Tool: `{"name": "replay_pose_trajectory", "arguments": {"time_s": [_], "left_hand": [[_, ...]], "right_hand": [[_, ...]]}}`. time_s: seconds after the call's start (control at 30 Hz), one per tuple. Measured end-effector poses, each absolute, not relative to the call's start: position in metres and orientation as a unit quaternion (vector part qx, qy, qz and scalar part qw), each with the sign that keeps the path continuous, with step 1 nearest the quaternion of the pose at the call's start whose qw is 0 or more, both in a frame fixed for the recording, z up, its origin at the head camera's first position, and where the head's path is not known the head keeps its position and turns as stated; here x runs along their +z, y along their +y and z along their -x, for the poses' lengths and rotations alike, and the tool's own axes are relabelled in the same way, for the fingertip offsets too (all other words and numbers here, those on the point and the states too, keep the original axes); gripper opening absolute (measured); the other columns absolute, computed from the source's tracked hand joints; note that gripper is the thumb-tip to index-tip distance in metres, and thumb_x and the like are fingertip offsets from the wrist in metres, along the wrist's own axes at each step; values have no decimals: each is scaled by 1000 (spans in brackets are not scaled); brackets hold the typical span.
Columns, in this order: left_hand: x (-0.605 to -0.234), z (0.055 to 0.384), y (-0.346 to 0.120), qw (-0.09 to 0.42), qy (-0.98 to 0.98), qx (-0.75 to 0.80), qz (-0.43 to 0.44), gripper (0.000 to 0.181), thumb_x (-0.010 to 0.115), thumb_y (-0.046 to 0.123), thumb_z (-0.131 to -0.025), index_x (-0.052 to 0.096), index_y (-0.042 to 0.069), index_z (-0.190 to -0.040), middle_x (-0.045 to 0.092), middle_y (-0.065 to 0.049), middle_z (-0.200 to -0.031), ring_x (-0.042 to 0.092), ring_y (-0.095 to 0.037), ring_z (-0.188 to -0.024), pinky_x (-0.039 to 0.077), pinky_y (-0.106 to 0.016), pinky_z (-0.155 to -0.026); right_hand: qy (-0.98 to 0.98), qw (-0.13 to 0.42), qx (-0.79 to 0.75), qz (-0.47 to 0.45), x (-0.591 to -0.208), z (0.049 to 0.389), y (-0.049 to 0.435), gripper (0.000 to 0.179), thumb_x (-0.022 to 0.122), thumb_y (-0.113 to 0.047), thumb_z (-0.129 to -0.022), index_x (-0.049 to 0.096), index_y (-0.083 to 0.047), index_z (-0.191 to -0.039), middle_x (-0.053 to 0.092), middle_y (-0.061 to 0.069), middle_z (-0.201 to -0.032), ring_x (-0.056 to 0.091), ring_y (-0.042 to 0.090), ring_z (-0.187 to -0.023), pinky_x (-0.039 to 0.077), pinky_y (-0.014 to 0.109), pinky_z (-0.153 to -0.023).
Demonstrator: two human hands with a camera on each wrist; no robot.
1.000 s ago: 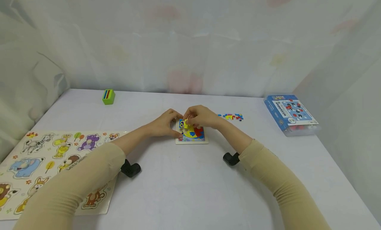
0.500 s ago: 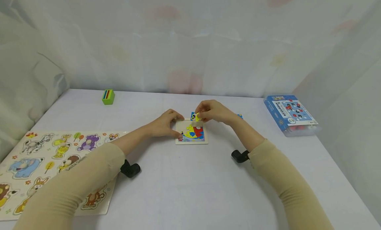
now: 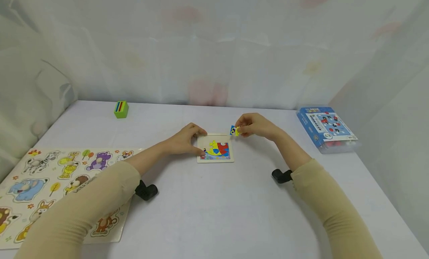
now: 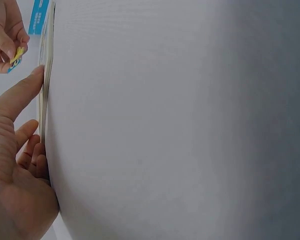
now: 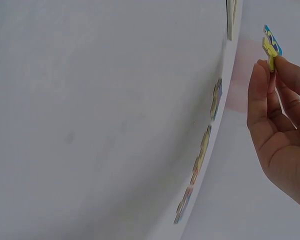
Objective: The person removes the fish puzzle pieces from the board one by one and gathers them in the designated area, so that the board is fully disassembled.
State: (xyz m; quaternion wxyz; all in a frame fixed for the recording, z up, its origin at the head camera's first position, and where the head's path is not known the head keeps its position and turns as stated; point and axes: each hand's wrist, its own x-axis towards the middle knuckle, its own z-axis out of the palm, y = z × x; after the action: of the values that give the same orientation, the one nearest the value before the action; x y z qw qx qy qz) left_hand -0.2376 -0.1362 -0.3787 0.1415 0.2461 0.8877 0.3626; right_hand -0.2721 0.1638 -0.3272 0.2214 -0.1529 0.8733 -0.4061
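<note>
Okay, so a small yellow-and-blue puzzle piece (image 3: pixel 234 131) is hanging just beyond the right edge of a little wooden puzzle board (image 3: pixel 205 140), clear of the white table (image 3: pixel 214 207). The right hand (image 3: pixel 256 125) is pinching it between thumb and fingertips, and the piece is standing tilted in that grip. Over on the board, colorful red, yellow and blue pieces are filling the near part while bare wood is showing across the far part. The left hand (image 3: pixel 182 140) is holding the board's left side, thumb at the near end and a bent index finger at the far one. More loose pieces (image 5: pixel 201 154) are lying in a row near the right hand (the right wrist view is catching them edge-on). Farther out, a big animal board (image 3: pixel 82 169) is sitting partly under the left sleeve (image 3: pixel 87 203), a striped green block (image 3: pixel 121 109) is resting far left, and a blue box (image 3: pixel 330 128) is lying off to the right.
</note>
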Motion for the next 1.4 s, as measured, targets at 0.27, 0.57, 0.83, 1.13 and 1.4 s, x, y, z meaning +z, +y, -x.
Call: {"name": "replay_pose_trajectory", "arguments": {"time_s": [0.27, 0.57, 0.83, 1.13, 1.4], "left_hand": [[-378, 237, -136, 141, 890, 357, -248, 66, 81, 27, -77, 53, 9, -134, 44, -10, -136, 43, -26, -123, 39, -41, -107], [-377, 236, -137, 140, 889, 358, -248, 67, 82, 27, -77, 53, 9, -134, 43, -9, -136, 43, -25, -122, 39, -40, -107], [-377, 237, -137, 143, 890, 356, -246, 67, 82, 27, -77, 52, 10, -135, 43, -8, -136, 43, -24, -123, 39, -40, -107], [-377, 236, -137, 145, 892, 355, -240, 67, 82, 27, -77, 53, 11, -135, 43, -7, -136, 43, -24, -123, 39, -40, -107], [-377, 236, -137, 144, 891, 357, -241, 67, 83, 28, -77, 53, 12, -135, 43, -7, -136, 43, -24, -123, 39, -40, -107]], "right_hand": [[875, 235, -394, 153, -331, 277, 186, 25, 63, -14, -94, 63, -1, -116, 64, 9, -100, 65, 20, -89, 58, 31, -85], [873, 260, -381, 158, -333, 279, 199, 24, 64, -12, -94, 63, 1, -115, 69, 6, -99, 66, 15, -85, 57, 28, -81], [881, 272, -354, 155, -335, 278, 201, 22, 66, -13, -93, 63, -1, -111, 69, 2, -89, 64, 15, -82, 54, 24, -75], [880, 283, -351, 149, -337, 276, 200, 20, 67, -10, -91, 64, 1, -108, 68, 2, -84, 64, 14, -78, 55, 24, -73], [883, 282, -347, 141, -340, 277, 201, 21, 70, -11, -90, 67, 0, -107, 69, -1, -82, 63, 11, -76, 55, 22, -72]]}}
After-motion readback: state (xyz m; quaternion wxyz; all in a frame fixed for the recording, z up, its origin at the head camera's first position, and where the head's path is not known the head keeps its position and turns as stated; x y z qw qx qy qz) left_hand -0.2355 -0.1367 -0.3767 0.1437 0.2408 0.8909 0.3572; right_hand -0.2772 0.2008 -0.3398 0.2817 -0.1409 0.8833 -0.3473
